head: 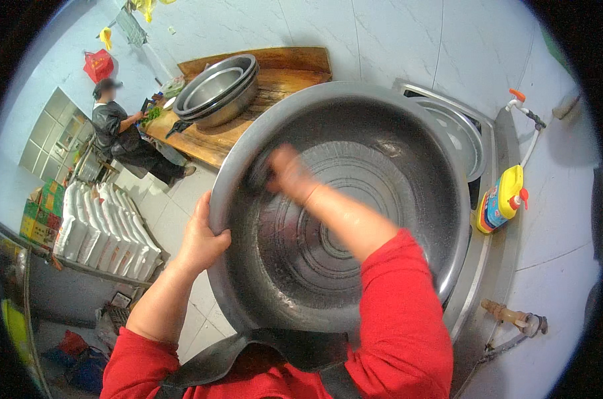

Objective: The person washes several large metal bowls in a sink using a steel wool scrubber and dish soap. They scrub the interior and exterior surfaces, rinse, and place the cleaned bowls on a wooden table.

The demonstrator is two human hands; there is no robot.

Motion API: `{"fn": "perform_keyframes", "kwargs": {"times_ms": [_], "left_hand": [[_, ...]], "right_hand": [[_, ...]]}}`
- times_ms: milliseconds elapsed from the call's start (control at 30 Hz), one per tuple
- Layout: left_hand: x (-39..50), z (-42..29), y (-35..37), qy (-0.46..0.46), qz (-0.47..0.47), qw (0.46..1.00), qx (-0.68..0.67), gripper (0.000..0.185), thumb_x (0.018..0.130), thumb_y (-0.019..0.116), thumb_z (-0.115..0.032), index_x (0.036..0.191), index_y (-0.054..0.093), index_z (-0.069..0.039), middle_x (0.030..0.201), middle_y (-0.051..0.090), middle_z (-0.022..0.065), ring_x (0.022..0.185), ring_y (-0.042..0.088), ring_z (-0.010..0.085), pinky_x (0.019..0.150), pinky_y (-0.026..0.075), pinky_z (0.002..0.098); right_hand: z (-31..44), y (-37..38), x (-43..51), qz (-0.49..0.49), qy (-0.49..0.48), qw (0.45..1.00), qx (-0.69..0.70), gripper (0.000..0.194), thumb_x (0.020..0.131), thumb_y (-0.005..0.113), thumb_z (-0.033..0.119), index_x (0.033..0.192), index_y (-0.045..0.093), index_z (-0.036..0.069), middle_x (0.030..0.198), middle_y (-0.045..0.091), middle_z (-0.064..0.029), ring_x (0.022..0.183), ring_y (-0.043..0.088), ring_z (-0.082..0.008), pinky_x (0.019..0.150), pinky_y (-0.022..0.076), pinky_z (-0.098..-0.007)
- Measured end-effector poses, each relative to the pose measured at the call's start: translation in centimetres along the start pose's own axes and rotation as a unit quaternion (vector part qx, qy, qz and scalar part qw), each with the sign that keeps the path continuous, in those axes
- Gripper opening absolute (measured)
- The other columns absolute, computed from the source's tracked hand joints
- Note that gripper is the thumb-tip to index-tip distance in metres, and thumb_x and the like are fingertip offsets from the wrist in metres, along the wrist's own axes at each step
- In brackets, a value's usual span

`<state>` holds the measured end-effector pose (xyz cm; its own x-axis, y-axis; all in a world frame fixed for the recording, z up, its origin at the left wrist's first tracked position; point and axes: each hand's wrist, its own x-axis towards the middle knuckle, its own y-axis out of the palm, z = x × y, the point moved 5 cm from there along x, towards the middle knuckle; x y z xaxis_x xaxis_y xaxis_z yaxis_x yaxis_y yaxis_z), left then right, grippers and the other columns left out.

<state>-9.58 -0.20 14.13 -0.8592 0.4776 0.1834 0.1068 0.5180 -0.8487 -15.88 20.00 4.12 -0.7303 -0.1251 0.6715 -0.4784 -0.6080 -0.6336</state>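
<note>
A large, wide metal basin (426,209) is tilted in front of me, its wet inside facing up and ringed grooves on its bottom. My left hand (201,234) grips the left rim, thumb over the edge. Inside the basin, my right hand (291,172) is at the upper left of the inner wall, blurred by motion. A dark blur beside its fingers could be a scrubber, but I cannot tell what it is or whether I hold it. The basin's right side is over the metal sink edge (480,269).
Right of the basin are a metal bowl (463,137), a yellow detergent jug (508,192) and wall taps (515,319). Stacked basins (221,95) sit on a wooden table (291,77). A person (127,132) handles greens at its far end. White sacks (102,229) stand left.
</note>
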Motion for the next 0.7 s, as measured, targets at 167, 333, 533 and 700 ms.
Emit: {"fn": "perform_keyframes", "kwargs": {"times_ms": [167,333,533,700], "left_hand": [[0.2,0.4,0.2,0.003,0.011,0.999,-0.035,0.074,0.064,0.059,-0.002,0.132,0.028,0.0,0.126,0.042,0.0217,0.12,0.04,0.0328,0.098,0.034,0.0362],[0.1,0.9,0.6,-0.006,0.013,0.999,-0.051,0.073,0.065,0.058,-0.001,0.131,0.029,0.0,0.125,0.043,0.02,0.118,0.042,0.0311,0.098,0.034,0.0357],[0.1,0.3,0.3,0.013,0.006,0.999,-0.049,0.071,0.065,0.058,-0.001,0.13,0.031,0.0,0.122,0.045,0.0196,0.116,0.044,0.0301,0.098,0.035,0.0351],[0.0,0.6,0.3,-0.01,0.004,0.999,-0.037,0.071,0.064,0.058,-0.001,0.13,0.031,-0.001,0.122,0.045,0.0192,0.116,0.044,0.0297,0.097,0.035,0.0344]], "right_hand": [[-15.2,-17.8,-12.1,-0.384,0.313,0.865,-0.079,0.054,0.052,0.073,0.0,0.102,0.051,-0.005,0.099,0.057,-0.0219,0.09,0.057,-0.0356,0.083,0.0429,-0.0405],[-11.4,-14.5,-36.6,-0.274,0.713,0.567,-0.31,0.044,0.068,0.071,0.017,0.1,0.049,-0.003,0.104,0.054,-0.0215,0.097,0.054,-0.0372,0.086,0.0433,-0.0424],[-2.4,-4.4,-43.0,0.078,0.661,0.656,-0.356,0.028,0.083,0.049,0.014,0.109,0.046,0.005,0.111,0.051,-0.0122,0.105,0.048,-0.0289,0.085,0.0397,-0.0445],[-11.0,-11.0,-39.4,-0.21,0.696,0.59,-0.351,0.027,0.079,0.052,0.008,0.102,0.05,-0.005,0.101,0.055,-0.0231,0.096,0.053,-0.0365,0.081,0.0447,-0.0437]]}}
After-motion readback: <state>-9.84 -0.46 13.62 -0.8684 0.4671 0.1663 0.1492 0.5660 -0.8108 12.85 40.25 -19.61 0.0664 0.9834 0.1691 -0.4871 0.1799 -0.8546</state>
